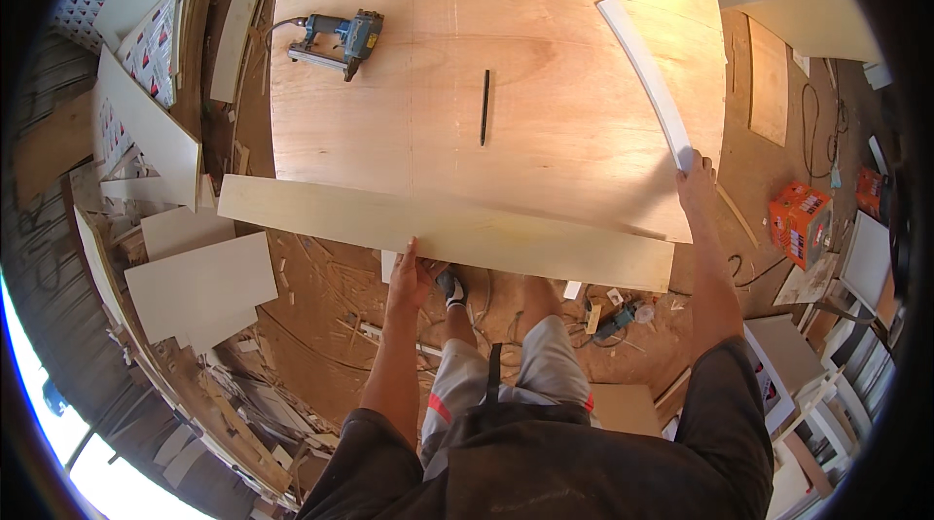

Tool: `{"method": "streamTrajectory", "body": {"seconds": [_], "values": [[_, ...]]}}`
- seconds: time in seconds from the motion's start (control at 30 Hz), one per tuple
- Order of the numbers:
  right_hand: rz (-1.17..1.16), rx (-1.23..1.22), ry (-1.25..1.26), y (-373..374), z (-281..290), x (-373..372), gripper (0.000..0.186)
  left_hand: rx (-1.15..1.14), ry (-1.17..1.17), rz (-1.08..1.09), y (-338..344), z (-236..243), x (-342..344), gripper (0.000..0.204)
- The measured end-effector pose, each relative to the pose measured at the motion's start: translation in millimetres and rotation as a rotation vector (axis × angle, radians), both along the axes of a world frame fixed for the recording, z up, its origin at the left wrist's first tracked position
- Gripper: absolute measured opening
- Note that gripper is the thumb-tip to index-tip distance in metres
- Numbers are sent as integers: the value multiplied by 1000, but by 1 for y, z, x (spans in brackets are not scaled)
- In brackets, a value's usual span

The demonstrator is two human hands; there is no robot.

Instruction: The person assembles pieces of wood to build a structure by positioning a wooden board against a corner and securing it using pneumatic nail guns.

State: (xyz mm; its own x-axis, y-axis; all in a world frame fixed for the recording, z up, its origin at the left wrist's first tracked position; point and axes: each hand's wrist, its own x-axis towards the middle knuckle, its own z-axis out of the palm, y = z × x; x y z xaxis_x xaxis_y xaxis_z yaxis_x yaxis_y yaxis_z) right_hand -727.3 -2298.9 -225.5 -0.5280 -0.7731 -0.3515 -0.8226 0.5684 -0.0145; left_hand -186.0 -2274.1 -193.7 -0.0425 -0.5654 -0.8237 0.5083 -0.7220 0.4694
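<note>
Evidently, the pale plank point(457, 225) lies along the near edge of the counter point(555, 63), seeming to jut past it toward you. Your left hand point(413, 279) has its fingers pinching the plank's near edge, perhaps so it cannot tip. Your right hand point(696, 181) closes its fingers around the near end of the white strip point(642, 72), which slants away over the counter's right side. Farther off, the nail gun point(341, 41) and dark pencil point(485, 107) lie apart from both pieces, probably to stay reachable.

workshop — board scraps point(202, 288), probably a nailer point(362, 37)
</note>
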Motion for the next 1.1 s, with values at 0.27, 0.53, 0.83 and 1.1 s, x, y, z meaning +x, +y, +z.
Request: {"method": "streamTrajectory", "body": {"seconds": [0.27,0.53,0.83,1.1], "values": [[205,-128,62,-68,-13,-29,54,76,24,11,-15,-46,-39,40],[156,-320,-23,-6,-3,1,62,209,25,-304,-39,-47,-20,51],[-397,-96,-145,205,-60,-30,53,248,43,-384,-27,-62,-41,58],[-698,-380,-159,154,-33,-21,52,268,71,-504,-12,-70,-91,60]]}}
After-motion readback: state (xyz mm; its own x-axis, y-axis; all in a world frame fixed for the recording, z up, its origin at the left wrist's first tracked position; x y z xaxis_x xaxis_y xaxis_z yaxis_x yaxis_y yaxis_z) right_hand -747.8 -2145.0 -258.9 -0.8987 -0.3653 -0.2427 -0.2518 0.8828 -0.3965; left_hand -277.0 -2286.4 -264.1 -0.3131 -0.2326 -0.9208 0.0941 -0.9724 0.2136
